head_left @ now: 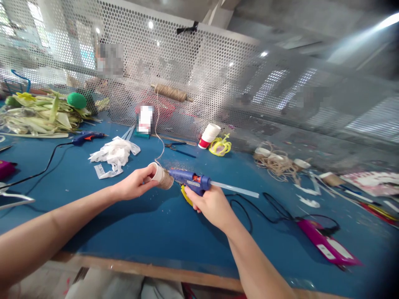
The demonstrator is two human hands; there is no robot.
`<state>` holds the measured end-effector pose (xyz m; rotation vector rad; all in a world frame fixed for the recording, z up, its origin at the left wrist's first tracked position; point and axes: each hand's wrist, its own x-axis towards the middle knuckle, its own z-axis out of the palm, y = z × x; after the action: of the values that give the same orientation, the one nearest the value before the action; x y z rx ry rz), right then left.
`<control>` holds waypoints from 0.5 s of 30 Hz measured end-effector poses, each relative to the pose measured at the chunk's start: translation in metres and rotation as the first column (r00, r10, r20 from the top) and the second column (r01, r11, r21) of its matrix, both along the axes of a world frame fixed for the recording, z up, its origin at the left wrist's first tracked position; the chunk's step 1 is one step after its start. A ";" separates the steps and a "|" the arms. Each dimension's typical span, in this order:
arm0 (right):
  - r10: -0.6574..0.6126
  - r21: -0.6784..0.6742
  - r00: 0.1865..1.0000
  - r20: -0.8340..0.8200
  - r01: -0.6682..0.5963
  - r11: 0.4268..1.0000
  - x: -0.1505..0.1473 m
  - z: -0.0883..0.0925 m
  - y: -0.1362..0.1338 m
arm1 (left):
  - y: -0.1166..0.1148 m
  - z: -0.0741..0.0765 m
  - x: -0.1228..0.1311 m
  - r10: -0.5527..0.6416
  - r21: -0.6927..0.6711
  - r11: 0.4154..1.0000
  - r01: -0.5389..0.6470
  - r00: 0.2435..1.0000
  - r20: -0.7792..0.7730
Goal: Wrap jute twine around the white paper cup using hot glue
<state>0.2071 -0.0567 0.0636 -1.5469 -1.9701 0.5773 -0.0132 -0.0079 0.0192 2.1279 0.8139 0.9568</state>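
My left hand is closed around a small paper cup lying on its side, partly wrapped in jute twine. A twine strand runs from the cup up to a twine spool on the mesh wall. My right hand grips a blue hot glue gun with its nozzle touching the cup's wrapped end. A clear glue stick sticks out of the gun's back toward the right. Both hands hover over the blue table.
A second glue gun, white lace scraps, scissors, a stack of cups, a yellow crown shape and twine bundles lie behind. A pink power strip with black cords sits right. Green leaves pile far left.
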 end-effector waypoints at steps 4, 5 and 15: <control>0.004 -0.003 1.000 -0.002 -0.004 1.000 0.000 0.001 -0.001 | 0.001 0.001 0.000 -0.025 -0.015 1.000 0.025 0.999 -0.025; 0.004 -0.008 1.000 -0.005 -0.004 1.000 -0.001 0.001 -0.001 | 0.001 0.000 0.000 -0.027 -0.028 0.999 0.027 1.000 -0.007; 0.002 0.048 0.996 0.088 -0.006 0.999 -0.004 -0.003 -0.004 | 0.006 -0.005 0.002 0.077 -0.230 0.972 -0.048 0.990 0.116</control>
<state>0.2033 -0.0609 0.0604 -1.5630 -2.0371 0.4668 -0.0108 -0.0016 0.0144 1.8386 0.8874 0.9692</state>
